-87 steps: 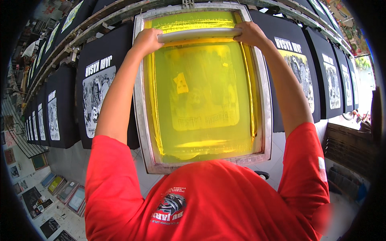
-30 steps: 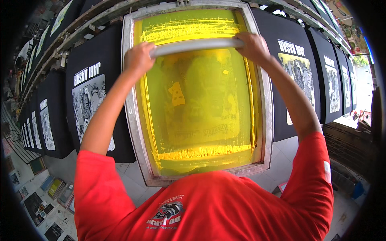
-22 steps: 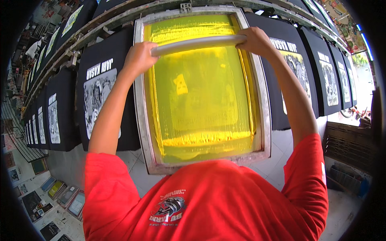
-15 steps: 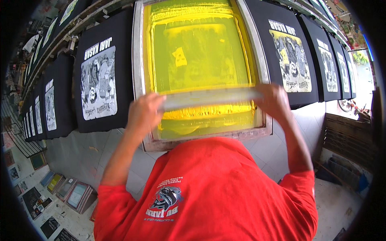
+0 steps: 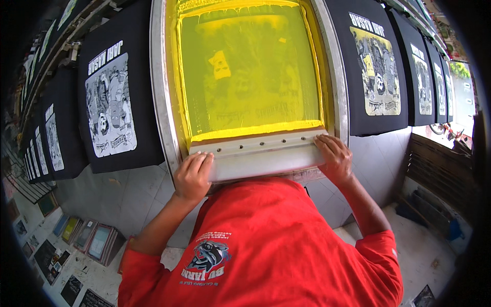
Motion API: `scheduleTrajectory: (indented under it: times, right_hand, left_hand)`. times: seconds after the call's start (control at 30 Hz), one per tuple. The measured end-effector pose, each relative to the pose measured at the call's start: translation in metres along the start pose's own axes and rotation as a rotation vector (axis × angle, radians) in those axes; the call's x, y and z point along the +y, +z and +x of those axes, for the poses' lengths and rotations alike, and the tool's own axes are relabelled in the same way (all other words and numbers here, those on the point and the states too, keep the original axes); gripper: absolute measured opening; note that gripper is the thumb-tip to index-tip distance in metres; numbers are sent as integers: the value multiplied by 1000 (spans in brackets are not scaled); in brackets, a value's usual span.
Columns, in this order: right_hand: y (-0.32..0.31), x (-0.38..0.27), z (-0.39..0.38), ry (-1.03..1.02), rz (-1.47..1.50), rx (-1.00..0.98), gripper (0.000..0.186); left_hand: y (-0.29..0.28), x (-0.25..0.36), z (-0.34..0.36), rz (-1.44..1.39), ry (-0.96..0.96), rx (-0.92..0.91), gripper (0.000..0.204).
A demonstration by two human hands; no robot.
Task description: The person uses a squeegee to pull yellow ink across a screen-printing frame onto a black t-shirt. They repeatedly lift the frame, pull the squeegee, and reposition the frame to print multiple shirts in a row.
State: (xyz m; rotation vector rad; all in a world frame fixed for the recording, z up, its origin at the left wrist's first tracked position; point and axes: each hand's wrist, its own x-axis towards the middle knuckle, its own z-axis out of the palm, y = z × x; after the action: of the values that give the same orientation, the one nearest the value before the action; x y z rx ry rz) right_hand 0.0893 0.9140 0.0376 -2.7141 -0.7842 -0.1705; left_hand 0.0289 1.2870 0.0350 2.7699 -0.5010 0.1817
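A wide squeegee (image 5: 263,158) with a pale metal holder and a row of screws lies across the near end of a framed printing screen (image 5: 245,97). My left hand (image 5: 194,176) is closed around its left end. At the other end my right hand (image 5: 335,157) grips it, fingers over the top edge. Yellow ink (image 5: 255,130) forms a thick ridge along the squeegee's far side, and more lines the screen's edges. Through the yellow-coated mesh a faint picture shows. The grey screen frame (image 5: 341,92) surrounds it; whatever lies under the screen is hidden.
Black printed shirts stretched on boards stand on both sides: a left shirt (image 5: 110,102) with a grey print and a right shirt (image 5: 376,71) whose print has yellow in it. Several more continue outward. Stacked framed screens (image 5: 99,243) lean at lower left. A slatted wooden panel (image 5: 442,166) stands at right.
Both hands have drawn the squeegee toward me, from partway up the screen to its near end. The ink ridge has shifted from its near side to its far side, and the squeegee is tilted differently.
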Motion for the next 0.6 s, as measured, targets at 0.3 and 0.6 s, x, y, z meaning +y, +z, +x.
scheduleTrajectory:
  times: [0.3,0.6]
  right_hand:
    - [14,61,105,-61,11,-46,48]
    - [46,159,289,-128,-100,90,45]
  left_hand:
    - [14,-63,93,72,9,12,48]
    - [24,-165,276,177,-13,93,41]
